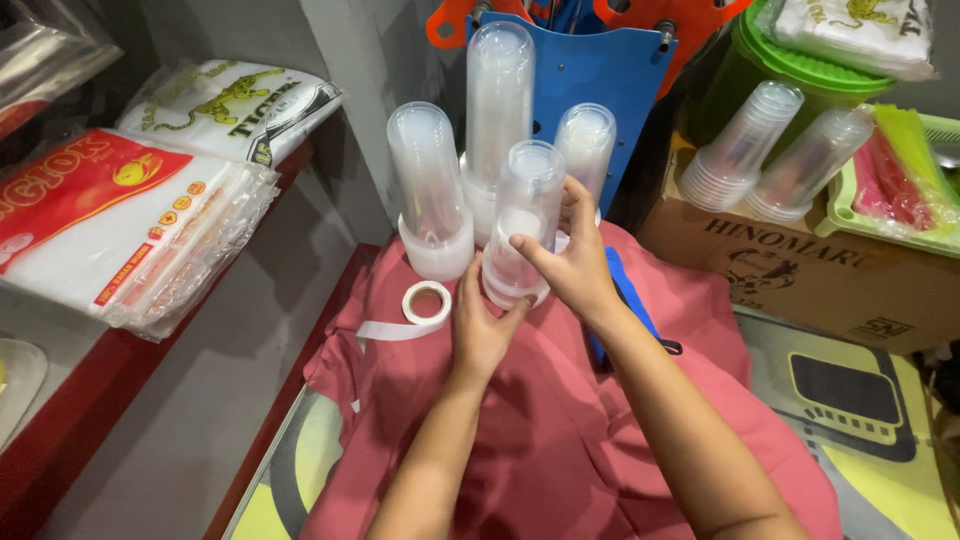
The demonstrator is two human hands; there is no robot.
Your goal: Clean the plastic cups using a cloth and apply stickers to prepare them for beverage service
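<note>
While both hands close around it, the sleeve-wrapped stack of clear plastic cups (pixel 522 225) stands upside down on the pink cloth (pixel 560 430), at the middle of the view. The left hand (pixel 482 325) cups the stack's wide bottom end from seven o'clock, fingers curled up against the plastic. The right hand (pixel 572 262) grips it from four o'clock, thumb across the front and fingers wrapped behind; neither hand is flat open, and both have hold of this one stack.

As far as the view shows, three more stacks already stand in a cluster just behind it: a medium clear stack on a white base (pixel 430 195) at ten o'clock, the tallest clear stack (pixel 497 110) at twelve, and a shorter clear stack (pixel 585 145) at one o'clock. So I judge the held stack to be the fourth to join the group, not yet let go. Whether its plastic sleeve is sealed at the bottom cannot be told.

A roll of white tape (pixel 427 302) lies on the cloth at nine o'clock from the held stack, its loose end trailing. Two unwrapped-looking stacks of clear cups (pixel 775 150) lie tilted on a brown cardboard box (pixel 800 280) at two o'clock, well apart, and seem left to handle. Packs of plastic bags (pixel 110 225) rest on the shelf at nine o'clock.
</note>
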